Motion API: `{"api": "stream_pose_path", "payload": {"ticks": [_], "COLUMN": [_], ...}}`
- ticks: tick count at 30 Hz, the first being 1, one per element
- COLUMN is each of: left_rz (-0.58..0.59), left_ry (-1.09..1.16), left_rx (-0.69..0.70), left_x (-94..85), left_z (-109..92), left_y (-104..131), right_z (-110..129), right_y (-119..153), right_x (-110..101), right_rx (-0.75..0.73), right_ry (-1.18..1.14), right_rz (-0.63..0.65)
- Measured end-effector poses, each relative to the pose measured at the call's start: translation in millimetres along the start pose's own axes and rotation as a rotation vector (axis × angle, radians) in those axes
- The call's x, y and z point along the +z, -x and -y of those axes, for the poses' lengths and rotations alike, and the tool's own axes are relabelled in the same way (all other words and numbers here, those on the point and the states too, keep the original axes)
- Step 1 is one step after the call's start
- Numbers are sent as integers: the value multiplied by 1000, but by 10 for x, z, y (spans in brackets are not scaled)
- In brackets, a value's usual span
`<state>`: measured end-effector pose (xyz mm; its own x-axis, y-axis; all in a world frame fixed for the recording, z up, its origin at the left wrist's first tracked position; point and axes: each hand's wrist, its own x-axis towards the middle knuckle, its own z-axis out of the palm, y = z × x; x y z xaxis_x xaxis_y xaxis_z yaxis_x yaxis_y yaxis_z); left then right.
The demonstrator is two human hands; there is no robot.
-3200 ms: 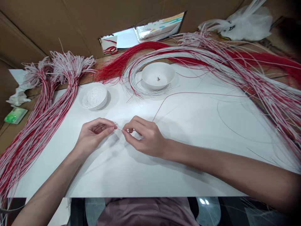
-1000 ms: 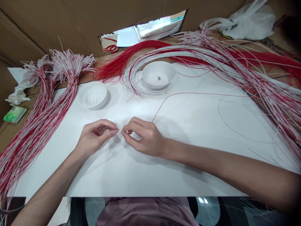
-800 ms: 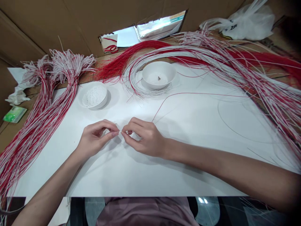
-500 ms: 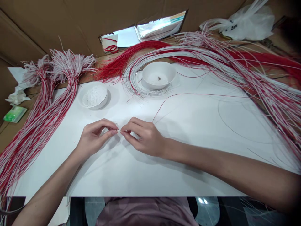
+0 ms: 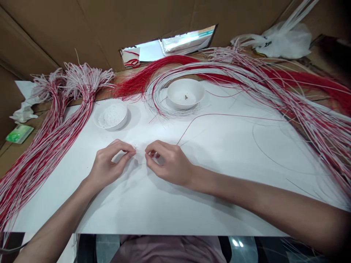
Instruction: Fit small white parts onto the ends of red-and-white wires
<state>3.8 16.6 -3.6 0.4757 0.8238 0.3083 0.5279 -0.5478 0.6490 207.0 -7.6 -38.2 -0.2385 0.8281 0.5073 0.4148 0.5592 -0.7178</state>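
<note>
Above the white board [image 5: 175, 204], my left hand [image 5: 111, 162] pinches thumb and forefinger on something thin and pale, too small to make out. My right hand [image 5: 168, 162], a short gap to its right, pinches thin wires, one white and perhaps one red. A red wire [image 5: 208, 115] runs from behind my right hand up and off to the right. Beyond my left hand stands a white bowl [image 5: 120, 124] of small white pieces. Another white bowl [image 5: 175, 104], with a few tiny dark bits, sits farther back on coiled white wires.
Long red and white bundles [image 5: 68, 126] lie along the left side. More red and white wires [image 5: 296, 98] sweep across the back and right. A plastic bag [image 5: 290, 40] and a green packet [image 5: 19, 133] lie near the cardboard wall [image 5: 109, 22].
The hands have moved apart, opening a small gap between their fingertips. The whole view has shifted slightly, with the bowls and wires lower in the picture.
</note>
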Motion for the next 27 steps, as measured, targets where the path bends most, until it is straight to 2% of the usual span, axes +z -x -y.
{"api": "stream_pose_path", "payload": {"ticks": [4, 7, 10, 12, 20, 23, 27], "left_rz": [-84, -101, -50, 17, 138, 181, 156], "left_ry": [-63, -65, -61, -64, -191, -225, -205], "left_rx": [-41, -26, 0, 18, 32, 25, 15], "left_x": [-68, -67, -29, -20, -188, -186, -142], "left_z": [6, 7, 8, 21, 249, 319, 339], "left_y": [-19, -19, -15, -21, -94, -90, -81], "right_z": [-1, -18, -34, -42, -38, -35, -32], "right_y": [-29, -26, -9, -5, -29, -25, -22], "right_x": [-14, -11, 6, 17, 7, 9, 16], "right_rx": [93, 40, -82, -102, 23, 29, 41], "right_ry": [49, 21, -17, -31, -7, -11, -31], "right_rz": [-24, 1, 38, 64, 77, 72, 63]}}
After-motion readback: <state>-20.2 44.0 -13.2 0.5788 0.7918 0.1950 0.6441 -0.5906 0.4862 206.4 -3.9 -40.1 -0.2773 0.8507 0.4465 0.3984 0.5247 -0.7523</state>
